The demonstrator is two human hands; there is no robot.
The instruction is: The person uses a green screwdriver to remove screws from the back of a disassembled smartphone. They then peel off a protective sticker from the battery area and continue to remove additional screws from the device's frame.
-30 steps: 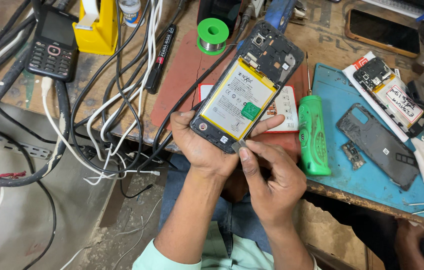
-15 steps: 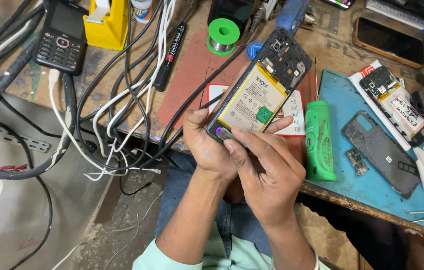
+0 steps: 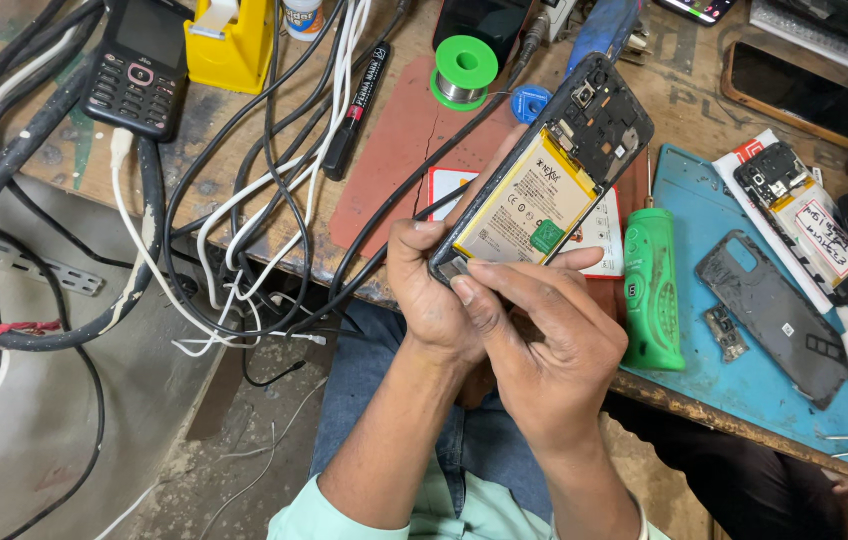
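Head cam: my left hand [image 3: 431, 300] grips the opened phone [image 3: 544, 180] by its lower end, fingers wrapped behind it and thumb along the left edge. Back cover is off, so the yellow-white battery [image 3: 529, 205] and the dark board at the top end are exposed. Phone is tilted, top end pointing up and right, held above the near table edge over the reddish mat [image 3: 394, 150].

My right hand [image 3: 544, 345] is curled narrow, fingertips [image 3: 464, 288] pressed on the phone's bottom corner, touching the left hand. Can't tell whether it pinches a small tool; nothing visible between the fingers.

Around it:
- green cylinder-shaped bottle [image 3: 652, 290] lying just right of my right hand, on the blue mat [image 3: 724, 400]
- detached dark back cover [image 3: 774, 315] further right on that mat
- second opened phone [image 3: 804, 220] beyond it
- green solder spool [image 3: 462, 70] behind the held phone
- black keypad phone [image 3: 139, 65] and yellow tape dispenser [image 3: 229, 40] far left, among black and white cables [image 3: 144, 240]
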